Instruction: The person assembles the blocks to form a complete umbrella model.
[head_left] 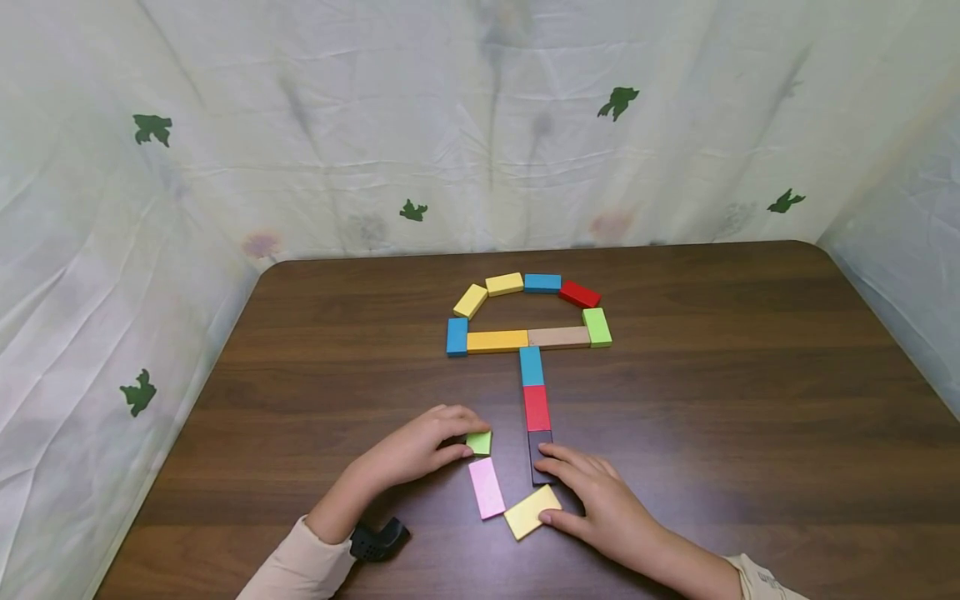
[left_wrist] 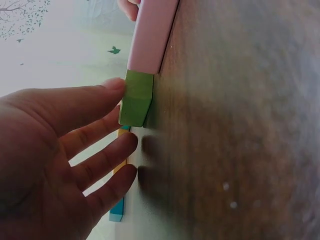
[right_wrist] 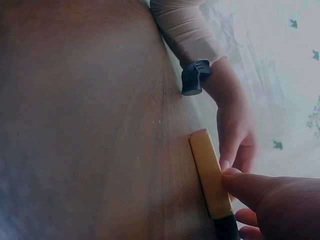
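Note:
My left hand (head_left: 423,443) pinches a small green block (head_left: 479,442) between thumb and forefinger, its other fingers spread. The green block stands at the far end of a pink block (head_left: 487,488) in the head view; in the left wrist view it lies against the pink one's end. With its thumb, my right hand (head_left: 600,500) touches a pale yellow block (head_left: 532,512), and its fingertips rest on a dark purple block (head_left: 539,457). The yellow block (right_wrist: 210,175) lies slanted between the pink and purple blocks, all flat on the table.
A red block (head_left: 536,407) and a blue block (head_left: 531,367) continue the stem upward. Above it, an orange block (head_left: 497,342) and a tan block (head_left: 559,337) form a bar under an arch of several colored blocks. A white curtain (head_left: 480,125) hangs behind the brown table (head_left: 712,400).

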